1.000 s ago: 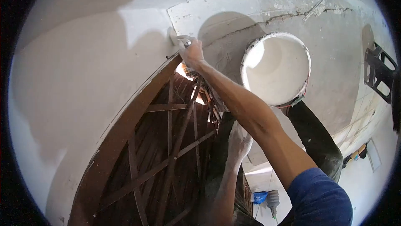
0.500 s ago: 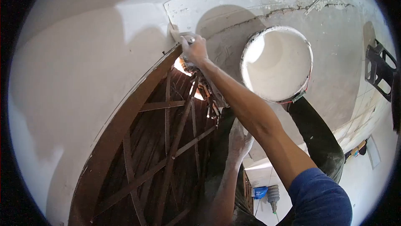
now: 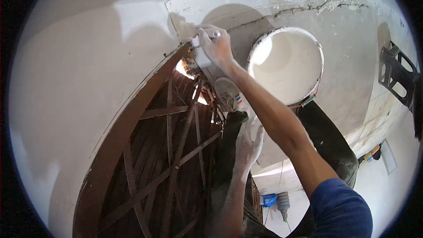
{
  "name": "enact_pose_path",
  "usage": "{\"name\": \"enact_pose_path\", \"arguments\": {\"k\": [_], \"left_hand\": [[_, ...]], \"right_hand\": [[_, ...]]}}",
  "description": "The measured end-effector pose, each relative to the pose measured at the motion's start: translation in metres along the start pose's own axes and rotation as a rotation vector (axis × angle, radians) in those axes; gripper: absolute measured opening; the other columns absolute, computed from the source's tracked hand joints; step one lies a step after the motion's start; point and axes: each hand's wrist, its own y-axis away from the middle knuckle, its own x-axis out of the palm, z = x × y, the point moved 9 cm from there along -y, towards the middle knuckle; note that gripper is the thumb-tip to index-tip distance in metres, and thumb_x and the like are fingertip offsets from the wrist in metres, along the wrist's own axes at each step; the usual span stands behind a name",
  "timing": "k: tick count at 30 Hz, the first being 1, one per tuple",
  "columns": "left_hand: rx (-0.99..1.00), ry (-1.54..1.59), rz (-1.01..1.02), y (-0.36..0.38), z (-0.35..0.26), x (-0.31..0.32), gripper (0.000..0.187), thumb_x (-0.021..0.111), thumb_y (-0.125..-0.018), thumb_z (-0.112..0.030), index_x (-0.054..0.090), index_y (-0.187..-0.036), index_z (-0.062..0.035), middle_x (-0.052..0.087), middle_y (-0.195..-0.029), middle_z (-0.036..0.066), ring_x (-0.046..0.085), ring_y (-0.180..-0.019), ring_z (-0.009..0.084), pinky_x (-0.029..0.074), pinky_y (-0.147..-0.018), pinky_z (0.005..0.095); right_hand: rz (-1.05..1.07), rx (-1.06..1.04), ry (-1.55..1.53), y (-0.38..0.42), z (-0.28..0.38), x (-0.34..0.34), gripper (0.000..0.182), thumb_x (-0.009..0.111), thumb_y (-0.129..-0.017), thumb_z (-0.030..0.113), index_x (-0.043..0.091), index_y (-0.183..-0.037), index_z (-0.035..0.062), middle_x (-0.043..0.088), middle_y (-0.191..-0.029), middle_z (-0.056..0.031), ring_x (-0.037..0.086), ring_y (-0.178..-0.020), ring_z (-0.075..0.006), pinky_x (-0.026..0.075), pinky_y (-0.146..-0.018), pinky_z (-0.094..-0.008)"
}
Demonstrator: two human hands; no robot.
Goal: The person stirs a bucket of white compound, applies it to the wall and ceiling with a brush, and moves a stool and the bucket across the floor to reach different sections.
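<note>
In my right hand (image 3: 216, 46) is a pale tool (image 3: 213, 33), probably a brush, with its wide end against the wall corner at the upper end of the brown curved beam (image 3: 132, 101). The fingers are closed round it. White residue covers my left hand (image 3: 250, 143), which is lower down beside my dark-clad leg, with thumb and fingers apart and nothing visible in it. To the right of my right forearm stands a round bucket (image 3: 288, 68) of white material.
Below the beam are crossed metal bars (image 3: 174, 167) over dark ribbed sheeting. A shoe (image 3: 227, 92) shows near the gap. At the far right is a black plastic stool-like object (image 3: 398, 70). A blue item (image 3: 269, 200) lies at the bottom.
My right hand and the tool have shifted right along the wall corner. The shoe has come into view under my forearm, and the whole view has shifted slightly.
</note>
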Motion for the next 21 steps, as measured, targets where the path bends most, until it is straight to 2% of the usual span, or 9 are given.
{"name": "enact_pose_path", "arguments": {"k": [1,4,8,9,11,15,17,20,21], "left_hand": [[0.002,-0.006,-0.001,0.000,0.001,0.001,0.043,0.054,-0.100,-0.032,0.051,-0.128,0.0005,0.060,-0.114,0.023,0.062,-0.107,0.0350,0.048,-0.090,0.0435],[-0.047,-0.008,0.026,-0.001,0.006,0.000,0.042,0.055,-0.100,-0.032,0.052,-0.126,0.0006,0.060,-0.114,0.024,0.062,-0.107,0.0360,0.048,-0.091,0.0438],[0.092,0.026,-0.065,0.001,-0.007,-0.004,0.037,0.057,-0.098,-0.030,0.056,-0.121,-0.0003,0.062,-0.111,0.023,0.063,-0.104,0.0379,0.049,-0.089,0.0449],[0.034,0.039,-0.023,0.001,-0.002,-0.001,0.037,0.059,-0.096,-0.027,0.057,-0.120,0.0008,0.062,-0.111,0.024,0.060,-0.107,0.0404,0.048,-0.090,0.0462],[-0.073,0.074,0.057,0.001,0.005,0.005,0.037,0.064,-0.091,-0.022,0.058,-0.118,0.0030,0.063,-0.110,0.027,0.056,-0.112,0.0455,0.045,-0.094,0.0490],[0.200,-0.253,0.247,0.006,0.026,0.031,0.039,0.064,-0.091,-0.025,0.058,-0.118,0.0032,0.062,-0.114,0.027,0.055,-0.114,0.0458,0.045,-0.094,0.0486],[0.092,-0.092,0.146,0.001,0.014,0.017,0.043,0.062,-0.093,-0.028,0.056,-0.122,0.0031,0.060,-0.118,0.027,0.055,-0.115,0.0453,0.045,-0.096,0.0484],[0.006,0.067,0.067,-0.006,-0.002,0.008,0.048,0.061,-0.095,-0.033,0.053,-0.127,0.0031,0.057,-0.122,0.028,0.054,-0.117,0.0450,0.044,-0.098,0.0485],[-0.013,0.104,0.055,-0.007,-0.004,0.007,0.050,0.060,-0.096,-0.034,0.051,-0.129,0.0032,0.056,-0.123,0.028,0.054,-0.118,0.0450,0.043,-0.099,0.0487]], "right_hand": [[-0.023,0.008,0.067,-0.008,-0.009,0.005,0.020,0.062,-0.091,0.016,0.075,-0.094,0.0020,0.072,-0.099,-0.0209,0.071,-0.086,-0.0249,0.056,-0.074,-0.0328],[-0.018,-0.116,0.207,-0.017,-0.046,0.039,0.024,0.057,-0.093,0.011,0.072,-0.109,0.0006,0.074,-0.085,-0.0108,0.069,-0.075,-0.0196,0.056,-0.069,-0.0285],[0.202,0.162,0.063,0.001,-0.033,0.065,0.024,0.057,-0.095,0.011,0.072,-0.110,0.0012,0.074,-0.084,-0.0127,0.067,-0.066,-0.0166,0.056,-0.059,-0.0292],[0.258,0.220,0.010,0.011,-0.026,0.072,0.023,0.056,-0.095,0.011,0.071,-0.110,0.0013,0.073,-0.082,-0.0124,0.065,-0.061,-0.0145,0.055,-0.054,-0.0289],[0.125,-0.189,-0.064,0.027,0.008,0.076,0.022,0.055,-0.095,0.010,0.072,-0.108,0.0011,0.071,-0.077,-0.0094,0.059,-0.056,-0.0099,0.051,-0.049,-0.0274],[0.130,-0.235,-0.201,0.063,0.079,0.040,0.019,0.061,-0.093,0.009,0.073,-0.106,0.0013,0.070,-0.078,-0.0073,0.058,-0.060,-0.0088,0.046,-0.048,-0.0228],[0.181,-0.076,-0.264,0.062,0.083,0.028,0.017,0.062,-0.094,0.010,0.073,-0.104,0.0024,0.071,-0.080,-0.0055,0.059,-0.061,-0.0073,0.047,-0.050,-0.0203],[0.085,0.052,-0.320,0.037,0.058,0.006,0.016,0.058,-0.090,0.004,0.072,-0.089,-0.0029,0.073,-0.082,-0.0139,0.066,-0.068,-0.0111,0.050,-0.060,-0.0249],[0.046,-0.034,-0.252,0.023,0.043,0.004,0.017,0.059,-0.092,0.009,0.073,-0.096,0.0000,0.074,-0.085,-0.0115,0.066,-0.068,-0.0119,0.053,-0.062,-0.0251]]}}
